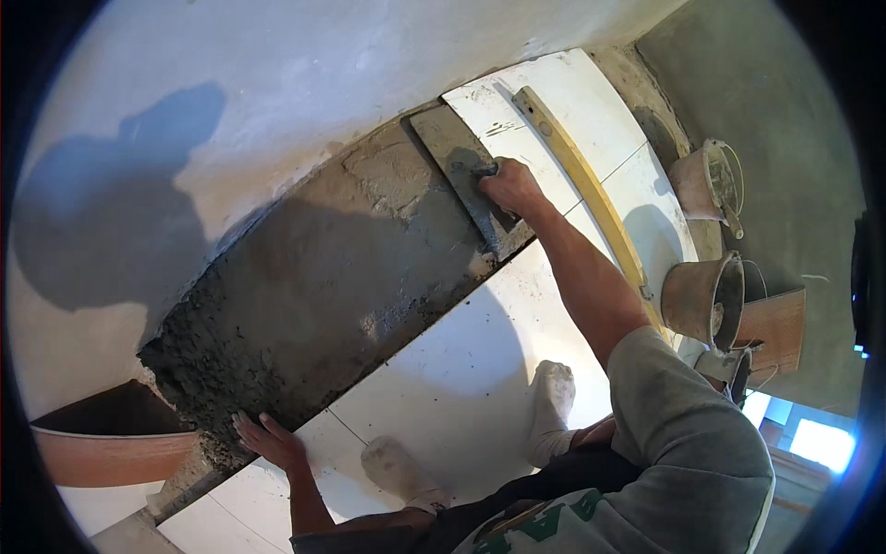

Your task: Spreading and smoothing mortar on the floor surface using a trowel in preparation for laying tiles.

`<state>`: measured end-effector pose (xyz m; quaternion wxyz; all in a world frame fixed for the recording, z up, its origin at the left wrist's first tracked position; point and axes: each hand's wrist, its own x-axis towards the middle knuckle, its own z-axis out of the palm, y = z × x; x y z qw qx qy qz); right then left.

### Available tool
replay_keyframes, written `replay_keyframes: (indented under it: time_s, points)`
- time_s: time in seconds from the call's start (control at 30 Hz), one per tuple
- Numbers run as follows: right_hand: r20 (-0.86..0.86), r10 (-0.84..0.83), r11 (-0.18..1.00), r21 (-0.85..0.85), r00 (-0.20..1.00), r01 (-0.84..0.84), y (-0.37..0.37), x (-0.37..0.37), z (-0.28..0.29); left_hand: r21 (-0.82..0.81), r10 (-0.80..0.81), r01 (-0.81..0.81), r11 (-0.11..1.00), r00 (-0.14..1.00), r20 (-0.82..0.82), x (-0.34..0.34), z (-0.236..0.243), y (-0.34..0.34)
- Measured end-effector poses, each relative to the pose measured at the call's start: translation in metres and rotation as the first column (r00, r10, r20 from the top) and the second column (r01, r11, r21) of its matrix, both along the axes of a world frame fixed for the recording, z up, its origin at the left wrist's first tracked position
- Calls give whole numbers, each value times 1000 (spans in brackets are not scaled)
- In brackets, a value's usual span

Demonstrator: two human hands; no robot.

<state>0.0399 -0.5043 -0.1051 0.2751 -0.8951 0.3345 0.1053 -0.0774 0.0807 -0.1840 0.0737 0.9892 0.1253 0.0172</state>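
My right hand (pixel 510 187) is closed round the handle of a long, rectangular plastering float (pixel 461 164), which lies flat on grey mortar. The mortar bed (pixel 314 268) runs along the foot of the wall; it looks smooth through the middle and rough and crumbly at its left end. White floor tiles (pixel 443 360) border it on the near side, and another white tile (pixel 517 102) adjoins its far right end. With fingers spread, my left hand (pixel 274 445) rests beside the rough mortar, at the tile edge, and holds nothing.
A yellow spirit level (pixel 591 180) lies across the right-hand tiles. Several mortar-stained buckets stand at the right, among them one bucket (pixel 688 300) near a brown board (pixel 780 328). A reddish-brown curved panel (pixel 115 459) is at the lower left. My feet (pixel 392 466) are on the tiles.
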Motion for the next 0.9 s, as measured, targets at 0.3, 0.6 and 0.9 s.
replay_keyframes:
  time_s: [0.3, 0.6, 0.9]
  points:
    - [-29, -55, 995, 76, 998, 57, 15, 14, -16, -20, 10, -10, 1000, 1000, -4, 1, 2, -8]
    - [74, -4, 987, 160, 997, -8, 102, 13, -7, -66, 19, -19, 998, 1000, -3, 0, 11, -10]
    - [-25, 69, 986, 154, 997, -64, 206, 16, -3, -132, 16, -13, 991, 1000, 21, 0, 11, -11]
